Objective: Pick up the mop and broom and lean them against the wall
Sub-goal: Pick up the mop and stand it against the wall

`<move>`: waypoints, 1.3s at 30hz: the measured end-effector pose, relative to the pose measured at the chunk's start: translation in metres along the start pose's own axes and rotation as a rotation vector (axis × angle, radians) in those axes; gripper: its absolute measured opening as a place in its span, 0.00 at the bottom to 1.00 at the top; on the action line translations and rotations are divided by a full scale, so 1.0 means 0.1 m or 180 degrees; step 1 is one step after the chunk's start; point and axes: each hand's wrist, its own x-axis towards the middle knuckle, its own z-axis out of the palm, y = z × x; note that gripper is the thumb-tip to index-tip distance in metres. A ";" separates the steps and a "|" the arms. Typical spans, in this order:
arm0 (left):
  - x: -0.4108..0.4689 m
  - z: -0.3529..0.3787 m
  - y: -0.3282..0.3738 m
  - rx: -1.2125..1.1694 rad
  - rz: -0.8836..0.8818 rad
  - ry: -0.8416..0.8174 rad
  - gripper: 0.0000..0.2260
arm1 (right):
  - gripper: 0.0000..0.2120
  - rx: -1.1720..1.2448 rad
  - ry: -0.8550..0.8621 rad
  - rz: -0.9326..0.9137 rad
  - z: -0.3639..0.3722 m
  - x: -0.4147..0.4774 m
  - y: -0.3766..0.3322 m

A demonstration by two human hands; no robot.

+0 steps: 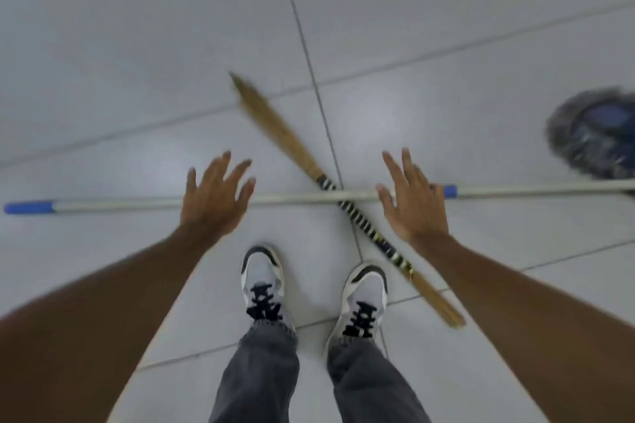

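Pale grey glossy floor tiles [120, 45] fill the whole view. Dark grout lines [302, 41] cross between and beyond the two hands; another runs slantwise beyond the left hand. Soft patches of light reflect off the tiles near both hands.

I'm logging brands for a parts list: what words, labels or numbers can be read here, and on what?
None can be read.
Mop handle: bare metal with blue grips, no print visible.
Broom: striped binding only, no label.
Shoes: no logo or text legible; the image is blurred.
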 end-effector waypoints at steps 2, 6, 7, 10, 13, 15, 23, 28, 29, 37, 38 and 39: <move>0.23 0.55 -0.16 -0.0207 -0.0470 -0.0122 0.21 | 0.26 -0.0099 -0.0188 -0.0096 0.58 0.31 0.08; 0.37 1.16 -0.20 -0.1230 -0.2764 0.0577 0.24 | 0.23 -0.0337 -0.0643 -0.0054 1.33 0.59 0.31; 0.39 1.23 -0.22 -0.1553 -0.3379 0.0581 0.24 | 0.20 -0.0344 -0.0591 -0.0057 1.45 0.60 0.35; 0.52 1.33 -0.26 -0.3897 -0.3892 0.0226 0.15 | 0.14 -0.0361 -0.0324 0.0047 1.61 0.64 0.32; 0.59 1.27 -0.23 -0.5506 -0.4241 0.1043 0.15 | 0.14 -0.0442 -0.0305 0.0066 1.57 0.65 0.29; 0.64 1.21 -0.21 -0.5657 -0.4288 0.1329 0.10 | 0.14 -0.0493 -0.0380 0.0113 1.45 0.69 0.26; 0.80 0.37 0.00 -0.6314 -0.3348 0.1813 0.07 | 0.12 -0.0926 -0.0406 0.0169 0.57 0.76 0.11; 0.94 -0.79 0.44 -0.6529 -0.3200 0.2379 0.07 | 0.11 -0.0707 -0.0339 -0.0029 -0.33 0.68 0.05; 0.97 -1.09 0.56 -0.6485 -0.3119 0.2475 0.07 | 0.11 -0.0589 -0.0303 -0.0010 -0.54 0.66 0.02; 0.80 -4.23 1.93 -0.6350 -0.1346 0.2341 0.09 | 0.13 0.0493 0.0328 0.0260 -2.88 -0.04 -0.29; 0.71 -4.62 2.18 -0.6259 -0.1056 0.2278 0.09 | 0.14 0.0668 0.0381 0.0333 -3.23 -0.21 -0.31; 0.61 -4.99 2.43 -0.6226 -0.0804 0.2143 0.09 | 0.14 0.0833 0.0459 0.0398 -3.53 -0.38 -0.32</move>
